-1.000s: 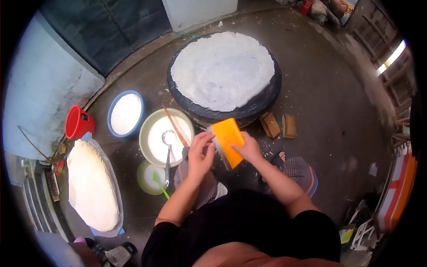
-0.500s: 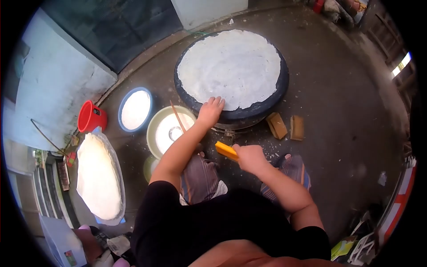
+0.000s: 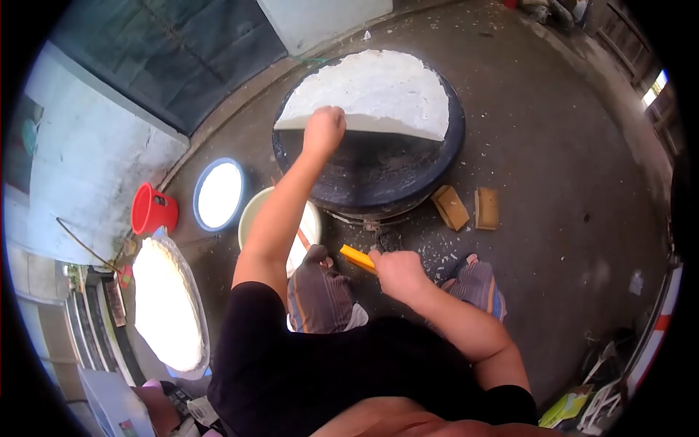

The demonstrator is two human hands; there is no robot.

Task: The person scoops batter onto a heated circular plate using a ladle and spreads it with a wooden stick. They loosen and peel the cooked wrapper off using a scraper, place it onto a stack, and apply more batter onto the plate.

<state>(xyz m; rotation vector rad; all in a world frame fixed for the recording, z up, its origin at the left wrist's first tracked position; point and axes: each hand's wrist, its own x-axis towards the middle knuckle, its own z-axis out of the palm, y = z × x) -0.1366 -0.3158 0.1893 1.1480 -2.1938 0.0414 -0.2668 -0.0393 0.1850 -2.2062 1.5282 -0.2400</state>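
"Grey floor (image 3: 539, 146), scattered with pale flakes, around the pan (image 3: 378, 171). Where's the sheet (image 3: 386, 84)?"

"Over the pan's far half, reaching its far rim. The near half is bare, and the sheet's near edge looks raised."

"And the grip?"

"The left hand (image 3: 325, 131) is closed at that edge, left of its middle; I can't make out the fingertips. The right hand (image 3: 400, 275) is clenched around the yellow scraper (image 3: 357, 258), clear of the pan."

"How would the sheet handle?"

"Light and floppy, I'd judge, thin enough to tear. Better held along the edge, with both ends of it supported. The scraper looks stiff and easy, taken by its thick side."

"Any labels?"

"None I can read. The green packet (image 3: 566, 406) at lower right has markings, too small to tell."
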